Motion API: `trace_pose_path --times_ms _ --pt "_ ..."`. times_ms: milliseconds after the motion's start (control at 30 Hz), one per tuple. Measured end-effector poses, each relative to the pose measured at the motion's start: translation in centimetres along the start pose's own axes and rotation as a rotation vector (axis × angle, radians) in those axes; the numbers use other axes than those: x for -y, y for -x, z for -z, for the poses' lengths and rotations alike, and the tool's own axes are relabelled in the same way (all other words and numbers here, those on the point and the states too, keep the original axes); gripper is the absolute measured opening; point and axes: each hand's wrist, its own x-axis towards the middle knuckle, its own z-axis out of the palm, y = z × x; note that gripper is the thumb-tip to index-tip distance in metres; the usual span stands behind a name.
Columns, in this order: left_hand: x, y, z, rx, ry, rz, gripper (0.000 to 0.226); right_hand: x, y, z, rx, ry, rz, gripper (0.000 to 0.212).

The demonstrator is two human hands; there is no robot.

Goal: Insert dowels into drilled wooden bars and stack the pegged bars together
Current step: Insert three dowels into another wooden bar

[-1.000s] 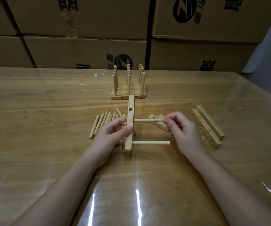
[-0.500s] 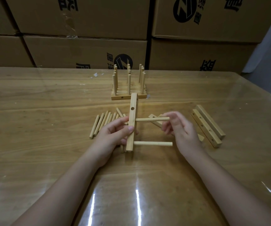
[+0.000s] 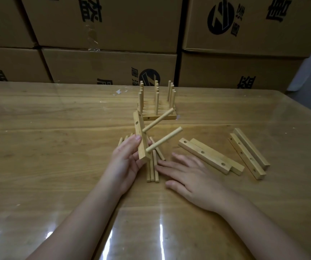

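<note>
My left hand [image 3: 125,162] grips a drilled wooden bar [image 3: 139,136], tilted up off the table. Two dowels [image 3: 163,141] stick out of it to the upper right, and one hole near its far end is empty. My right hand [image 3: 186,175] lies flat and open on the table, fingertips touching the loose dowels [image 3: 152,169] that lie under the held bar. A stack of pegged bars [image 3: 157,107] with upright dowels stands behind. Two pairs of loose drilled bars lie to the right, one nearer [image 3: 207,156], one farther [image 3: 248,152].
The wooden table [image 3: 57,147] is covered with a glossy clear sheet. Stacked cardboard boxes [image 3: 113,61] form a wall along its far edge. The table's right edge [image 3: 310,117] runs diagonally beyond the loose bars.
My right hand let go of the upper dowel and dropped flat onto the table by the loose dowels. My left hand tilted the bar, so both dowels now point up and right.
</note>
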Motion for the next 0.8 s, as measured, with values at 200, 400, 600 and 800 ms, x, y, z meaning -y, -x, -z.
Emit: trace_pose_path --times_ms 200,400,600,800 --pt "0.0 0.1 -0.1 0.012 -0.005 0.004 0.018 -0.2 0.2 0.7 -0.321 0.002 -0.097 0.046" --pt "0.2 -0.1 -0.1 0.022 -0.015 0.004 0.015 -0.6 0.0 -0.4 -0.057 -0.012 -0.136 0.063" --pt "0.3 -0.2 0.1 0.030 -0.022 0.013 0.030 -0.3 -0.2 -0.1 -0.193 -0.039 -0.162 0.045" --pt "0.3 -0.2 0.2 0.021 -0.013 0.028 0.041 -0.5 0.4 1.1 -0.515 0.072 -0.328 0.034"
